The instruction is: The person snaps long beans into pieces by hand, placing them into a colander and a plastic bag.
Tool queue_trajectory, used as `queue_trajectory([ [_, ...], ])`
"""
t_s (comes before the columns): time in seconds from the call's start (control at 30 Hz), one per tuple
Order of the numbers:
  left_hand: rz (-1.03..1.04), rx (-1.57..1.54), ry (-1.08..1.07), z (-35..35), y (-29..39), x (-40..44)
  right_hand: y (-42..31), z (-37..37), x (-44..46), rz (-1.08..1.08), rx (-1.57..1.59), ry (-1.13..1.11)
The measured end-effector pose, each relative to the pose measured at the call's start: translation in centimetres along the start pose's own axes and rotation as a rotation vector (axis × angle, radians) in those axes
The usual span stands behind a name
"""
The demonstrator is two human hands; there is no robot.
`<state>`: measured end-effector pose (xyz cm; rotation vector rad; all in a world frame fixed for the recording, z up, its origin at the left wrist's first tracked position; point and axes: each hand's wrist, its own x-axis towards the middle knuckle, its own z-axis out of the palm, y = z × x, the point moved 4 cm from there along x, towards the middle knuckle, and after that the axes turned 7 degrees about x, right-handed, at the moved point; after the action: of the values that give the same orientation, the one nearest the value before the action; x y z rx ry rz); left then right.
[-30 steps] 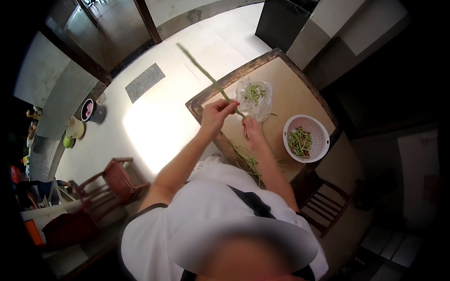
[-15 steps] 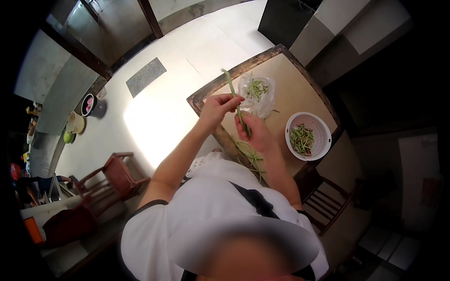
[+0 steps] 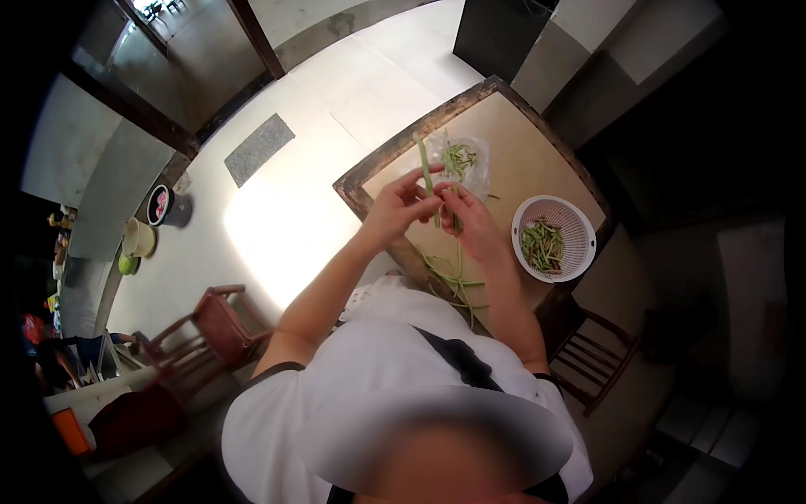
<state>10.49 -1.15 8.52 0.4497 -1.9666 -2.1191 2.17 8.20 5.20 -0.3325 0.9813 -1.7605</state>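
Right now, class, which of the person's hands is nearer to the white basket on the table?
Right. The right hand is raised to the left of the white basket; the left hand is farther left, on the far side of the right hand.

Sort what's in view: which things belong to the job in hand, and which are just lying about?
In use, it seems:
raised green bean
loose long beans
plastic bag of green bits
white basket of bean pieces
table

Seemingly just lying about:
chairs
dark bucket
pale bucket
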Motion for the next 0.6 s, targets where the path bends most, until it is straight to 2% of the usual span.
queue_trajectory([
  [0.2, -0.033, 0.001, -0.136, 0.6, 0.2, -0.3, -0.5, 0.2, -0.3, 0.020, -0.190, -0.127],
  [0.3, -0.046, 0.076, -0.236, 0.7, 0.4, -0.1, -0.2, 0.0, -0.3, 0.052, -0.221, -0.076],
  [0.4, 0.020, 0.202, -0.161, -0.3, -0.1, 0.9, 0.1, 0.1, -0.6, 0.003, -0.289, 0.012],
  [0.47, -0.066, -0.014, 0.034, -1.4, -0.7, 1.4, 1.3, 0.0, -0.6, -0.031, -0.328, 0.018],
  [0.5, -0.062, -0.015, 0.038, -1.1, -0.9, 1.2, 1.9, -0.5, -0.3, -0.065, -0.365, 0.025],
  [0.53, 0.029, 0.010, 0.094, -0.8, -0.5, 0.9, 2.8, -1.3, 0.2, -0.066, -0.369, 0.022],
  [0.6, 0.184, 0.022, 0.165, -0.3, 0.7, 0.7, 5.4, -4.9, 1.4, 0.014, -0.212, 0.346],
])
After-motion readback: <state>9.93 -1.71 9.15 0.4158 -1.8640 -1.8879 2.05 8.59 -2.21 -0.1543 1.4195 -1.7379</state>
